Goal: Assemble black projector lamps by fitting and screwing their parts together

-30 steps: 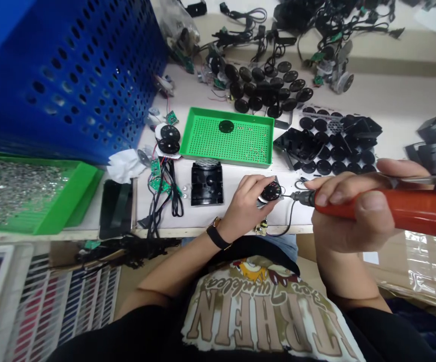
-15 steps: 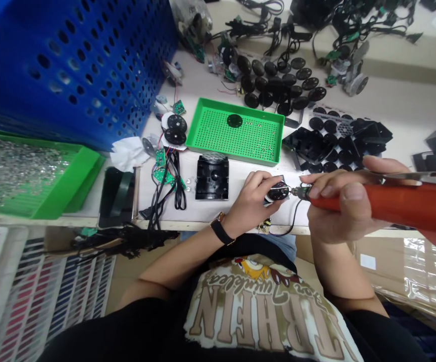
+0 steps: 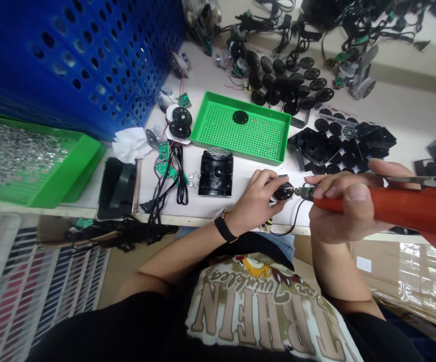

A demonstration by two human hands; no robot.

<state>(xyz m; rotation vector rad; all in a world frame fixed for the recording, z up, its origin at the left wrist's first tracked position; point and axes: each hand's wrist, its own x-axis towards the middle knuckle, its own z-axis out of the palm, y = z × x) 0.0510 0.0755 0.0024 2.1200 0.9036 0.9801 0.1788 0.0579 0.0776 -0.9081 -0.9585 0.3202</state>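
Observation:
My left hand (image 3: 257,203) is closed around a small black part with a round, disc-like face (image 3: 284,191), held just above the front of the bench. In my right hand (image 3: 344,206) is an orange power screwdriver (image 3: 402,203), lying sideways with its tip at the disc's face. Whether a screw sits under the tip is too small to tell. A black open housing (image 3: 215,173) rests left of my left hand. Beyond my hands lies a green perforated tray (image 3: 218,123), with one black disc (image 3: 240,117) and several small screws in it.
A green bin of screws (image 3: 67,176) stands at the left before a blue perforated crate (image 3: 101,65). Circuit boards with black cables (image 3: 180,176) and a dark phone-like slab (image 3: 116,188) lie nearby. Several black discs (image 3: 297,90) and black housings (image 3: 316,143) cover the back right.
The view has shifted slightly, so the bench things sit a little further right. Both hands keep their grips, and the screwdriver tip stays at the disc.

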